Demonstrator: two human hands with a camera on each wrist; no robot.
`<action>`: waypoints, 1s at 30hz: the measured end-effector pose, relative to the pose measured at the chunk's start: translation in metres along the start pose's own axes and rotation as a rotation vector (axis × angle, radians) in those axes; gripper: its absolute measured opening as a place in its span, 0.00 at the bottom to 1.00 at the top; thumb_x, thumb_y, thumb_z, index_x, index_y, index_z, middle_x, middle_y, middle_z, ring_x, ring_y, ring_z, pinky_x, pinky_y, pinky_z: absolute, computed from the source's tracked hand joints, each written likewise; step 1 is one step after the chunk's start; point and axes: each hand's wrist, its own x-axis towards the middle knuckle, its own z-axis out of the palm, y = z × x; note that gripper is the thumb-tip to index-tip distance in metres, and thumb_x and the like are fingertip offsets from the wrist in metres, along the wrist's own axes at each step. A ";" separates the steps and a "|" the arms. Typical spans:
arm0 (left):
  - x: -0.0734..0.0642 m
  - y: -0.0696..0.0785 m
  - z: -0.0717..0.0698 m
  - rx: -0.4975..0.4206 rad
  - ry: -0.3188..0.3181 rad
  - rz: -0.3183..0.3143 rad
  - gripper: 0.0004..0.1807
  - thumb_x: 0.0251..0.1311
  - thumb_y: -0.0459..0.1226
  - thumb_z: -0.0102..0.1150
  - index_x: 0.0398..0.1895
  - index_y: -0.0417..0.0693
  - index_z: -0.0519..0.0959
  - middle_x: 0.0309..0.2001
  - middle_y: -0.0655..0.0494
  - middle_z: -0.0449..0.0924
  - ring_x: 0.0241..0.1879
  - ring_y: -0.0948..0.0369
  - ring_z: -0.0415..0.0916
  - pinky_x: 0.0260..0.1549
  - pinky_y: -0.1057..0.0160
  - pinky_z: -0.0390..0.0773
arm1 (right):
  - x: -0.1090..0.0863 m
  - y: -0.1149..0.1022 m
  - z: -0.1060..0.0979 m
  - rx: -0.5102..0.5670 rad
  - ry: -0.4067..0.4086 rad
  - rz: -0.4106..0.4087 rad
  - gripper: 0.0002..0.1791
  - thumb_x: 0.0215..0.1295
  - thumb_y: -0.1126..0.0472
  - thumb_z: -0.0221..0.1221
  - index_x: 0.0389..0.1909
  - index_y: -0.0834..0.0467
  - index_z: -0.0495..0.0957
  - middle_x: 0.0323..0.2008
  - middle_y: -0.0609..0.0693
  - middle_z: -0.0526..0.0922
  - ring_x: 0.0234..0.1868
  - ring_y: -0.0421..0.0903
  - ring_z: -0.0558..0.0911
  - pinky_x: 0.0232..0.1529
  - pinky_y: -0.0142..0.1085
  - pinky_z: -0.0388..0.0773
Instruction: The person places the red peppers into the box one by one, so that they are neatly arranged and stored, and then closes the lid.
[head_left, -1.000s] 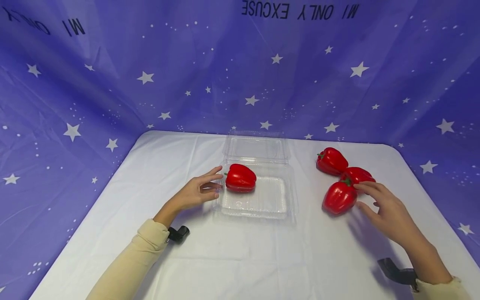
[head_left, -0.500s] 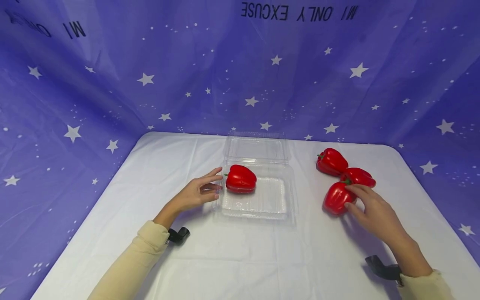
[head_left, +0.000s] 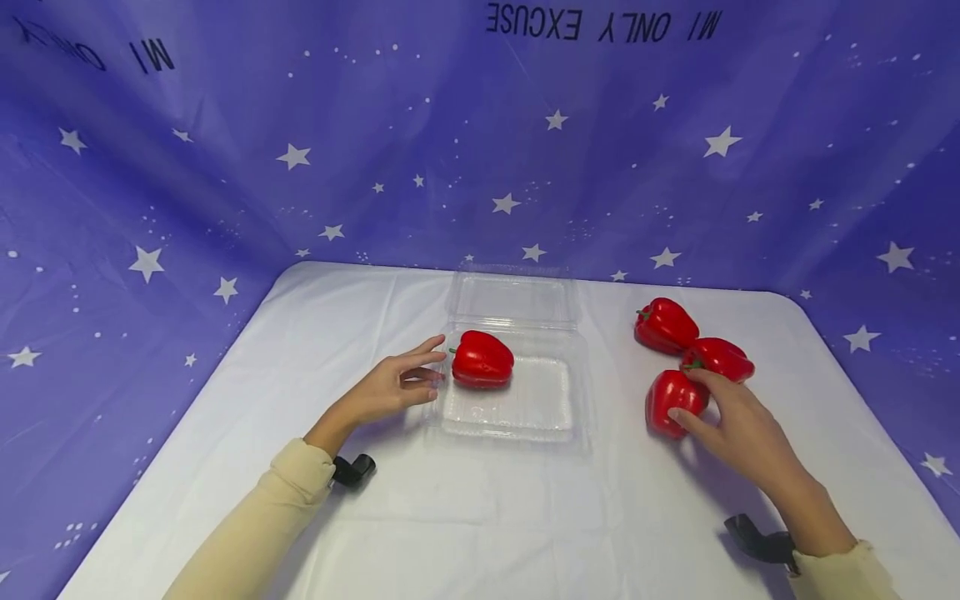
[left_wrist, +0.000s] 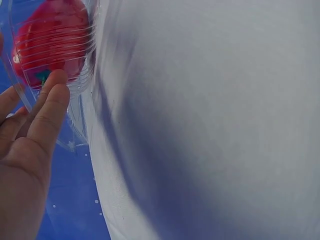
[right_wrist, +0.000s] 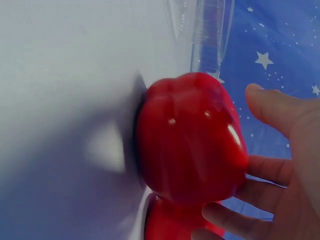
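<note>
My right hand is over the nearest red bell pepper on the right of the table. Its fingers reach along the pepper's far side; in the right wrist view the thumb stands apart from the glossy skin. My left hand has its loosely extended fingers at the left wall of a clear plastic clamshell container. Inside the container's left half lies another red bell pepper, green stem to the left. Through the ribbed wall this pepper also shows in the left wrist view.
Two more red bell peppers, one at the back and one in the middle, lie close together behind the right hand. The container's lid is folded back. A purple starry cloth surrounds the white table.
My right hand has moved left, over the nearest pepper, which has turned and shifted slightly toward the near side. The left hand stays beside the container.
</note>
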 end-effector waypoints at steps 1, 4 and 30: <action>0.001 0.001 0.000 0.002 -0.002 -0.002 0.34 0.61 0.28 0.63 0.71 0.34 0.65 0.80 0.50 0.49 0.64 0.41 0.74 0.62 0.61 0.78 | -0.001 0.000 0.000 0.002 0.014 -0.006 0.43 0.51 0.51 0.74 0.64 0.66 0.68 0.58 0.71 0.74 0.58 0.72 0.71 0.51 0.72 0.75; 0.001 0.002 0.000 0.012 -0.001 -0.010 0.34 0.61 0.28 0.63 0.71 0.34 0.65 0.80 0.50 0.49 0.64 0.41 0.74 0.62 0.61 0.79 | -0.002 0.001 0.004 -0.004 0.074 -0.041 0.42 0.51 0.50 0.74 0.62 0.67 0.70 0.58 0.71 0.74 0.58 0.72 0.71 0.51 0.72 0.74; 0.004 -0.004 -0.005 -0.020 0.004 0.003 0.37 0.59 0.28 0.65 0.72 0.36 0.64 0.79 0.50 0.52 0.63 0.42 0.75 0.61 0.60 0.80 | 0.007 -0.019 0.015 -0.049 0.086 0.050 0.46 0.39 0.62 0.74 0.63 0.69 0.66 0.61 0.73 0.65 0.57 0.75 0.68 0.46 0.73 0.77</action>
